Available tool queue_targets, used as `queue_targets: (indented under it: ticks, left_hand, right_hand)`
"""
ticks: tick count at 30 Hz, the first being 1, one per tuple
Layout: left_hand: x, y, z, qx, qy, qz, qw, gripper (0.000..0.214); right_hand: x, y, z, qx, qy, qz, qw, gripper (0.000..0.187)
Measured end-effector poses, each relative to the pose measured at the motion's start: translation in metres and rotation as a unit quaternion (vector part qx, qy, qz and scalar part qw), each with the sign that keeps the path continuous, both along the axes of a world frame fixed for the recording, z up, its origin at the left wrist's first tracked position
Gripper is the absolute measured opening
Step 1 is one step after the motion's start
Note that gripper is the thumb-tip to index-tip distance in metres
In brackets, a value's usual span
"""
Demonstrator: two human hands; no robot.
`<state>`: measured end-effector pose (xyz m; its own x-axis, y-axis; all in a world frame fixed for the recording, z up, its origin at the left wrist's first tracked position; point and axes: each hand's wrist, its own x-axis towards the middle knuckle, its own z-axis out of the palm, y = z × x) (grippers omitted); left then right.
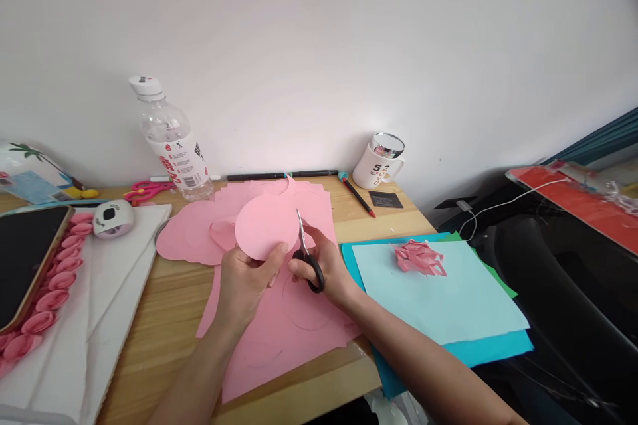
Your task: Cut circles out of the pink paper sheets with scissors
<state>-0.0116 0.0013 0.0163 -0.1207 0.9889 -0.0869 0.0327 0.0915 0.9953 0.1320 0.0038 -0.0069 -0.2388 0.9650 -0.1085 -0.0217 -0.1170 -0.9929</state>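
Note:
My left hand (248, 282) pinches the lower edge of a pink paper circle (264, 224) and holds it up over the desk. My right hand (325, 270) grips black-handled scissors (308, 257), whose blades point up along the circle's right edge. Under both hands lies a large pink paper sheet (279, 332) with pencilled circles drawn on it. More pink cut shapes (192, 236) are stacked behind and to the left of the circle.
Light blue and teal sheets (448, 299) with a crumpled pink scrap (419, 257) lie at right. A plastic bottle (172, 139), a white mug (376, 165), pens (356, 194) and pink scissors (144, 191) stand along the wall. At left sit white paper (100, 319), pink rolled flowers (50, 292), a tablet (24, 259).

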Motion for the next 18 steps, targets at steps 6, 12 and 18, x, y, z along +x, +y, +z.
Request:
queue_targets:
  ticks: [6,12,18]
  left_hand:
    - [0.0,0.001,-0.004,0.019,-0.021,-0.007,1.0,0.041]
    - [-0.007,0.015,-0.005,0.056,-0.216,0.21,0.952,0.028]
    - [-0.017,0.028,-0.009,0.018,-0.303,0.246,0.921,0.026]
  right_hand:
    - [-0.001,0.002,-0.005,-0.015,0.004,-0.041,0.999,0.079]
    - [-0.002,0.009,-0.006,0.002,0.001,-0.112,0.994,0.052]
    - [0.004,0.013,0.002,0.069,-0.094,-0.16,0.98,0.035]
